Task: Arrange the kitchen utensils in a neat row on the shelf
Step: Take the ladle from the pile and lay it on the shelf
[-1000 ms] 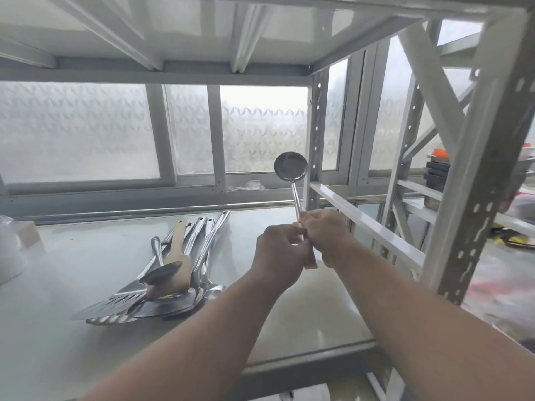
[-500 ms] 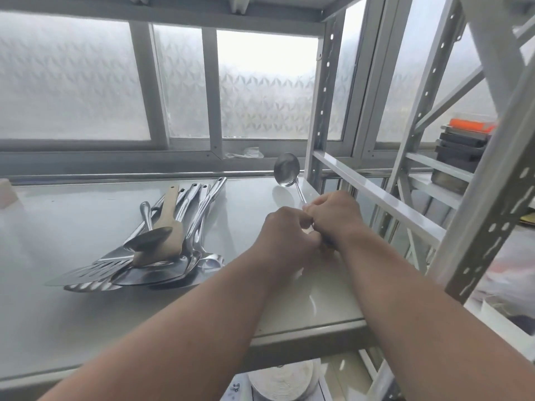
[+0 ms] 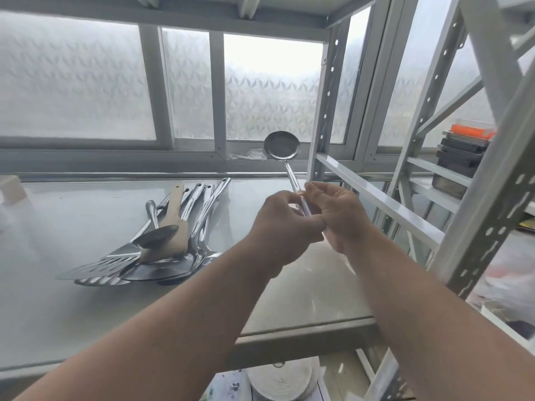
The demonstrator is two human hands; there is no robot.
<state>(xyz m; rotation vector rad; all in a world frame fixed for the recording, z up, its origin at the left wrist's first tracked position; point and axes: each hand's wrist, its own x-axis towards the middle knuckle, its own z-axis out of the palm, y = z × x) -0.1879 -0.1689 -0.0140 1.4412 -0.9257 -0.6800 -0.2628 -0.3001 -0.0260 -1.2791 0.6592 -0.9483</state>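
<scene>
From the head camera, both hands meet over the right part of the shelf [image 3: 86, 299]. The left hand [image 3: 285, 227] has its fingers curled round the lower handle of a steel ladle [image 3: 282, 146]. The right hand [image 3: 340, 211] looks looser, its fingers half spread beside the handle and touching it, though I cannot tell if it truly grips. The ladle stands tilted, bowl up and away from the person, close to the white rack post [image 3: 325, 91].

To the left, well apart from the hands, the other utensils lie in a crossed pile [image 3: 162, 241]: a slotted turner, a wooden spatula, a large spoon on top, and several steel handles fanned toward the window.

No row exists yet, so the task looks barely begun. The risks, as I judge them: the raised bowl may knock the post or the side rail; the smooth handle may slip during a hand-over; and pulling one piece from the pile may drag the stacked ones off line.
</scene>
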